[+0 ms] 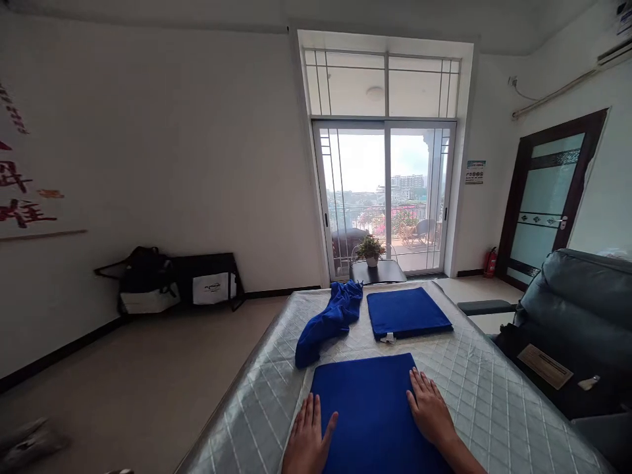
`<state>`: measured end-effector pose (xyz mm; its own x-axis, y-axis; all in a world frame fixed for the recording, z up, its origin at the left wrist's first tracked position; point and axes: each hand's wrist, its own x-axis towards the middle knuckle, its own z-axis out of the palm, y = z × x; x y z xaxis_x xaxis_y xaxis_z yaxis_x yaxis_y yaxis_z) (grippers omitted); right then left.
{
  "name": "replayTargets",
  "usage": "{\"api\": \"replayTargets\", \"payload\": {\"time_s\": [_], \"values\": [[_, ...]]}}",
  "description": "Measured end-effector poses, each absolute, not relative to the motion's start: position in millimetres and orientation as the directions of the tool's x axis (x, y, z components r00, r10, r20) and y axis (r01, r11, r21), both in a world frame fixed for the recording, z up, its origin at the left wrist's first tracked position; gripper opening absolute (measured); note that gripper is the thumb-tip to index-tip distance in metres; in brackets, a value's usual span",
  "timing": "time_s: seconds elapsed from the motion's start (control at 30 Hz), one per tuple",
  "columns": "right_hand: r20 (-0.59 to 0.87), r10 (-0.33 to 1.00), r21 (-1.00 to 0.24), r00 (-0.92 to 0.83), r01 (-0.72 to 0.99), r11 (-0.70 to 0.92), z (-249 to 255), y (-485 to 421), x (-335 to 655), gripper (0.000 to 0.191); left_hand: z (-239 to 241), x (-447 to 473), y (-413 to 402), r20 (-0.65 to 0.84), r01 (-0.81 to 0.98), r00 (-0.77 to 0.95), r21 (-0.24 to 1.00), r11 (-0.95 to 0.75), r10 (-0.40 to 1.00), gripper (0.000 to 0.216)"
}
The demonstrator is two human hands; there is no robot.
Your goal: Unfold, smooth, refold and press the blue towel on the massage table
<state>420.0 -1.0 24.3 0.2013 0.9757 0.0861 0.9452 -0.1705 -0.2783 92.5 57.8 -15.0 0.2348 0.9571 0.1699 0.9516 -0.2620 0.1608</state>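
Note:
A blue cloth (368, 408), spread into a flat rectangle, lies on the quilted silver-white table covering (494, 388) in front of me. My left hand (310, 434) rests on its left edge, palm down with fingers extended. On the opposite edge lies my right hand (428, 405), also flat, its fingers stretched forward. Beyond them sits a neatly folded blue cloth (409, 312) with a small white label at its near edge. To its left a crumpled blue cloth (330, 322) lies in a loose, twisted heap. Neither hand grips anything.
A potted plant (371, 250) stands on a dark chair (378, 271) past the table's far end. On the right is a dark leather armchair (577, 309) with a bag (538, 362). Bags (148, 280) sit along the left wall. Sliding glass doors (388, 197) are at the back.

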Motion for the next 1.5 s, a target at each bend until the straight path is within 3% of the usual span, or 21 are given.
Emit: {"api": "replayTargets", "payload": {"time_s": [0.37,0.6,0.73,0.83,0.97,1.17,1.33,1.5], "values": [[0.004,0.976,-0.206,0.217,0.955,-0.211,11,-40,419,0.068,-3,96,52,0.166,0.95,0.226,0.181,-0.255,0.96,0.081],[-0.014,0.979,-0.206,0.202,0.958,-0.2,10,-61,414,0.069,-19,86,56,0.285,0.946,0.261,0.115,-0.303,0.922,0.072],[-0.036,0.979,-0.249,0.2,0.947,-0.202,17,-62,411,0.069,-14,104,48,0.335,0.956,0.255,0.055,-0.289,0.907,0.08],[-0.031,0.98,-0.285,0.199,0.938,-0.199,17,-64,411,0.069,-12,147,34,0.364,0.91,0.377,0.024,-0.414,0.851,0.078],[-0.034,0.983,-0.301,0.182,0.936,-0.183,15,-66,411,0.066,-21,230,13,0.414,0.735,0.621,-0.013,-0.678,0.665,0.071],[-0.072,0.99,-0.293,0.122,0.946,-0.138,10,-63,415,0.061,-45,289,4,0.518,0.647,0.669,-0.054,-0.76,0.533,0.068],[-0.03,0.987,-0.335,0.161,0.928,-0.161,9,-61,415,0.065,-54,247,19,0.486,0.689,0.656,-0.073,-0.721,0.578,0.066],[0.001,0.987,-0.366,0.164,0.918,-0.152,11,-64,414,0.067,-34,180,25,0.269,0.799,0.569,0.04,-0.6,0.777,0.063]]}}
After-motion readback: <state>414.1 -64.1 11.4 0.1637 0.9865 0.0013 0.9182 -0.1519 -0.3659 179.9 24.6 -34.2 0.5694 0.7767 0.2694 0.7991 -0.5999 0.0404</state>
